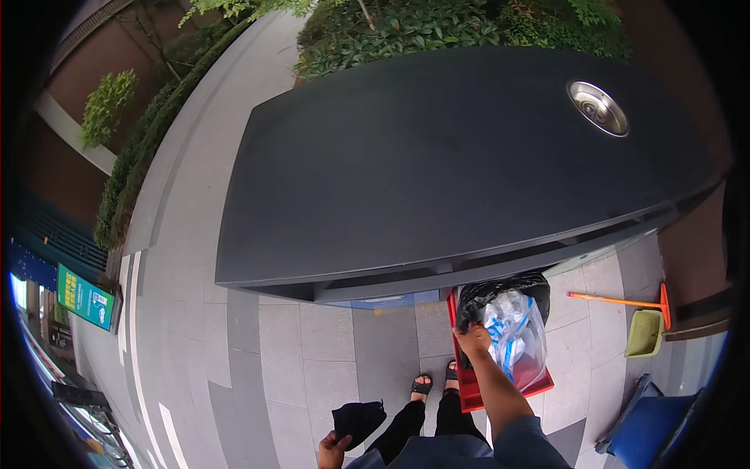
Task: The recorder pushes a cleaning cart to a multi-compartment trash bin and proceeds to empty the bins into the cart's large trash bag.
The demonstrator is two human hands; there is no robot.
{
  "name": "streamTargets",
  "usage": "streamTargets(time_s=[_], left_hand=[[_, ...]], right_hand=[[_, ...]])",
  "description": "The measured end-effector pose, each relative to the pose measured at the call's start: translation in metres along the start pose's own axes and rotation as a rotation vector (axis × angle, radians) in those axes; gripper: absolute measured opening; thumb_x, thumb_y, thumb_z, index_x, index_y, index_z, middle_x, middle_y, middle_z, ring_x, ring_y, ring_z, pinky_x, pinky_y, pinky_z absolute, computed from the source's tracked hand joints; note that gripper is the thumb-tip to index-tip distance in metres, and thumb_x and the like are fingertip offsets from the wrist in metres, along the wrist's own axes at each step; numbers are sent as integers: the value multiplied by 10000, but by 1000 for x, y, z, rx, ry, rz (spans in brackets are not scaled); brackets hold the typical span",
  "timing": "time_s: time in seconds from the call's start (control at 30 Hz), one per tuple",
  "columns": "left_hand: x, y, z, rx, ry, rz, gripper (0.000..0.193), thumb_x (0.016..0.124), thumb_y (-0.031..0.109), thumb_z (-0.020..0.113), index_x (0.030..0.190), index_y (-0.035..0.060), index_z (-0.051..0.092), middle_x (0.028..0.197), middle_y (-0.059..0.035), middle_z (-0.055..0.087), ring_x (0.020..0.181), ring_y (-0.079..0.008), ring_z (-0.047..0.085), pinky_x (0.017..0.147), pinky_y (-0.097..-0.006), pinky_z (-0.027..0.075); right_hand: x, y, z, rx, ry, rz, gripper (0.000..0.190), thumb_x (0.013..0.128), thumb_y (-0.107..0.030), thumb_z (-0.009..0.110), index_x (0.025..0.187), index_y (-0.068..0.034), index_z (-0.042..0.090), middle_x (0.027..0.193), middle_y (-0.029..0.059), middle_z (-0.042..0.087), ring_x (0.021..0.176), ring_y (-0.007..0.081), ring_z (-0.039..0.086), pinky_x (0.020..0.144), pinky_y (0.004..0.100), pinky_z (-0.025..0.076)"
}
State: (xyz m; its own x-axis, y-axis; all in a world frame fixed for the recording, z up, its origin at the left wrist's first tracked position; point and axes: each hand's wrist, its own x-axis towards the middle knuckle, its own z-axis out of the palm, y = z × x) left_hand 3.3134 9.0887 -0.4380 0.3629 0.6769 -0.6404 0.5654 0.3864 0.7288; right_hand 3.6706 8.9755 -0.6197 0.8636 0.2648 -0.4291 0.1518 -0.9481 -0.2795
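Observation:
My right hand (473, 339) grips the edge of a black plastic bag (533, 287) at the left side of a red bin frame (477, 401). The frame juts out from under a large dark grey bin housing (410, 176). Inside the frame, next to my fingers, lies a bulging clear plastic bag (518, 340) with blue markings and pale contents. Low and to the left, my left hand (334, 451) holds a dark, limp item (358, 421), perhaps cloth or a folded bag. It hangs apart from the red frame.
An orange-handled tool (615, 300) and a yellow-green dustpan (643, 334) stand at the right. Below them is a blue bin (650, 425). A round metal dish (597, 109) is set in the housing top. Shrubs (410, 32) grow behind; a green sign (85, 298) stands far left.

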Motion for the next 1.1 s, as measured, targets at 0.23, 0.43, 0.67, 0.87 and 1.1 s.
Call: streamTargets(time_s=[0.23, 0.43, 0.67, 0.87, 1.1], left_hand=[[-5, -56, -28, 21, 251, -142, 251, 753, 211, 603, 858, -16, 584, 786, -63, 594, 715, -142, 511, 645, -274, 407], [-5, -73, -43, -32, 306, -248, 297, 775, 206, 573, 958, -27, 569, 857, -98, 602, 789, -164, 533, 717, -283, 412], [22, -36, -26, -23, 111, -183, 348, 795, 256, 571, 1011, -17, 554, 1001, -101, 572, 919, -189, 506, 791, -307, 388], [66, -4, 12, -275, -59, -14, 47, 720, 5, 582, 757, 33, 585, 765, -16, 601, 695, -80, 539, 687, -225, 431], [128, 14, 101, -244, -324, 41, 171, 743, 68, 596, 907, 23, 602, 855, -23, 612, 750, -92, 546, 725, -214, 413]], right_hand=[[29, 12, 30, -188, 212, -87, 380, 756, -363, 494, 593, -37, 603, 663, 167, 604, 646, 316, 602, 617, 393, 486], [17, 21, -1, -144, 308, -111, 374, 742, -335, 512, 528, -35, 578, 603, 173, 581, 591, 327, 584, 563, 398, 472], [-27, 15, -68, -132, 398, -287, 361, 702, -299, 572, 464, -29, 537, 523, 174, 540, 506, 336, 548, 498, 408, 443], [-111, 41, -175, -55, 400, -238, 423, 704, -317, 605, 438, -7, 496, 483, 185, 503, 478, 347, 525, 488, 411, 417], [-223, 93, -288, 524, 264, 137, 134, 774, -120, 599, 779, 13, 596, 663, 9, 585, 602, 70, 514, 508, 266, 412]])
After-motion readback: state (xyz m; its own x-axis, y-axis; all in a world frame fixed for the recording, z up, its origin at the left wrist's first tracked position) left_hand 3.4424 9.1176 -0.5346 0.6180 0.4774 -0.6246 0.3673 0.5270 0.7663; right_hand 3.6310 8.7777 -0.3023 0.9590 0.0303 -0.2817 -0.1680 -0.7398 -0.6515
